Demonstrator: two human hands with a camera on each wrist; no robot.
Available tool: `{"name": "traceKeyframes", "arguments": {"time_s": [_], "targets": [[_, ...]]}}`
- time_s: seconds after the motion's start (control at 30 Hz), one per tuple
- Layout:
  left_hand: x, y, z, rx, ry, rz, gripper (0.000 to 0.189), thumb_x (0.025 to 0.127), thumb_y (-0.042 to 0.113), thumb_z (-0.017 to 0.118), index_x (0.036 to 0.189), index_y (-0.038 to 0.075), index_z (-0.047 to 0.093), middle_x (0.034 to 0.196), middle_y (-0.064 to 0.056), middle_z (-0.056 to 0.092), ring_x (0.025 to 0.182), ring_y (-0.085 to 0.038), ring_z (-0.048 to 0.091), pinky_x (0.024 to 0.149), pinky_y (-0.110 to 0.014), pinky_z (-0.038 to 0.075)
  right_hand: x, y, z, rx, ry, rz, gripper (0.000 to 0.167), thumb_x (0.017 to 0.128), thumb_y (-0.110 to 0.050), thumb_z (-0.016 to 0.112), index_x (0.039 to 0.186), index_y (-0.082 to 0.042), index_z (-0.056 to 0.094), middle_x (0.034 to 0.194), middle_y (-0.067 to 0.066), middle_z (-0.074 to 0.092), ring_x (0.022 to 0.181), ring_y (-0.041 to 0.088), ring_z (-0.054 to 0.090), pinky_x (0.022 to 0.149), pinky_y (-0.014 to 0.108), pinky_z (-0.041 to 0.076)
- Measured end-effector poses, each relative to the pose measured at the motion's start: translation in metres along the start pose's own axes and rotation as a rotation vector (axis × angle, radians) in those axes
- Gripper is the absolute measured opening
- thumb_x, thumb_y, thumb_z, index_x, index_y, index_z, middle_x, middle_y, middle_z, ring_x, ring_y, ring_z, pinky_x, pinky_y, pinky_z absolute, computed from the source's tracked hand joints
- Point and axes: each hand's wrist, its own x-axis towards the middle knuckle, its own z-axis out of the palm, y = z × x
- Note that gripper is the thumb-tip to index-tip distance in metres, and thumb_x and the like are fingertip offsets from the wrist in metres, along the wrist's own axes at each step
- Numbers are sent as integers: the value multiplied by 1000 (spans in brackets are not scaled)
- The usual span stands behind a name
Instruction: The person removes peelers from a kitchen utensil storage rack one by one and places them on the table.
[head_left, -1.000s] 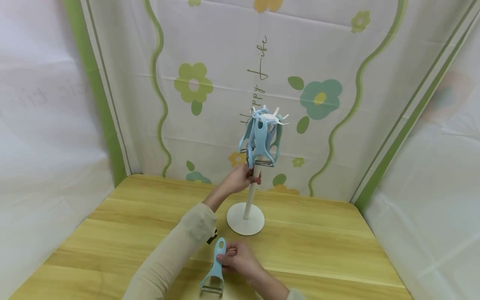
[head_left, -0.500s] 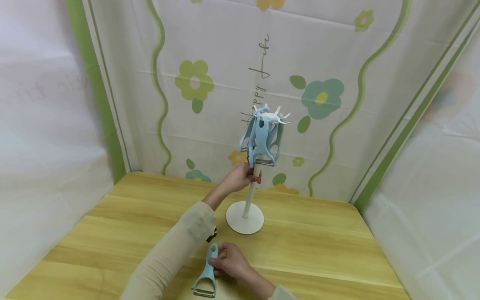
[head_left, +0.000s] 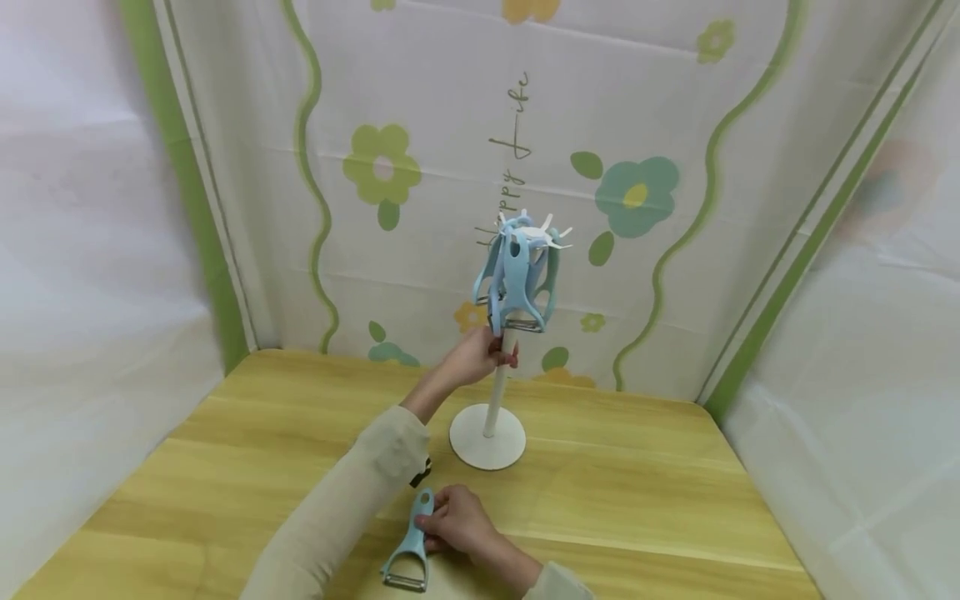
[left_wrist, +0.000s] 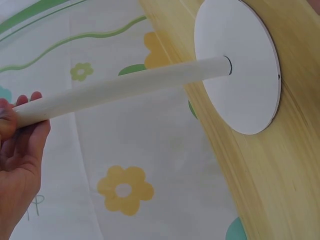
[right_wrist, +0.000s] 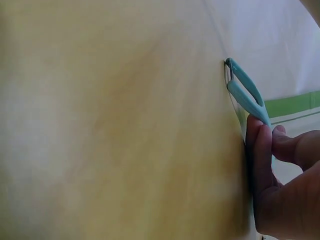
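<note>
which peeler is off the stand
The light-blue peeler pinched in the right hand, low in the head view. The other peelers hang clustered at the top of the white stand.

Table (head_left: 637, 500): yellow-brown wood grain with rounded far corners, filling the bottom of the frame.
Back cloth (head_left: 450, 75): white, creased, hanging behind the far table edge.
Lettering (head_left: 516, 125): green script ending in "Life", running sideways up the centre.
Flowers: yellow-green (head_left: 382, 167) left of centre, teal (head_left: 637, 196) right of centre, orange (head_left: 528, 8) at the top edge.
Wavy lines: green, one down each side of the back cloth.
Side cloths: pale, left (head_left: 75, 333) and right (head_left: 847, 417), with green bands near the back corners.
Light: soft, brighter at upper left.
</note>
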Motion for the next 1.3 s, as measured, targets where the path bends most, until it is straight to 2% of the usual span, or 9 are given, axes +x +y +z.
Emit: {"name": "traceKeyframes", "arguments": {"time_s": [0.17,0.4,0.53,0.67,0.9,0.97,1.1,1.2,1.3], "targets": [[-5,-3,-3,7,22,-21,7,96,-5,58,96,-3,65,90,-15,71,89,-31,72,86,-36,60,1,-2,6,7,13,-3,13,87,-1,73,93,2,62,71,12,73,50,5,63,48,18,53],[-4,-4,-3,35,19,-3,5,96,-2,60,98,-1,65,93,-13,71,92,-30,72,86,-34,59,3,-4,3,-26,57,-23,17,86,1,73,98,3,61,68,9,72,47,4,59,47,17,52],[-5,-3,-3,36,14,-9,4,96,-1,61,97,-1,65,92,-13,71,94,-34,72,86,-35,59,2,-3,2,-40,61,-63,34,84,2,75,111,9,57,64,8,69,43,4,56,44,18,50],[-5,-2,-3,28,18,-2,5,96,-2,61,96,-1,65,91,-12,72,91,-31,72,86,-35,59,1,-3,1,-66,73,-90,47,81,2,78,120,8,52,61,7,67,41,3,54,43,19,48],[-3,-1,-2,28,8,-40,10,97,-3,59,94,1,68,90,-11,72,88,-22,72,85,-32,59,0,-4,-3,-72,30,-75,37,85,-3,77,113,0,52,59,8,67,40,5,56,42,23,51],[-2,0,-1,29,4,-53,11,97,-3,59,95,2,68,91,-10,72,89,-21,72,85,-31,59,1,-6,-7,-128,10,-69,35,88,-10,75,114,-2,53,61,6,67,41,7,57,42,23,50],[-1,-1,1,11,3,-40,10,96,-4,59,95,1,68,92,-12,72,91,-30,73,85,-32,60,0,-12,-23,-246,-28,-97,37,92,-23,72,118,-4,54,62,0,61,45,10,52,43,23,41],[-2,0,2,-1,4,-35,9,96,-5,60,93,0,68,92,-13,72,94,-35,73,86,-33,60,-4,-21,-36,-263,-47,-158,35,94,-25,69,118,-3,57,64,-2,57,49,8,47,45,21,37],[-2,0,3,3,11,-33,8,95,-4,61,91,0,67,91,-12,72,93,-33,73,85,-33,59,-7,-33,-48,-265,-22,-244,28,94,-22,68,111,0,62,71,2,62,55,5,52,49,21,42]]}}
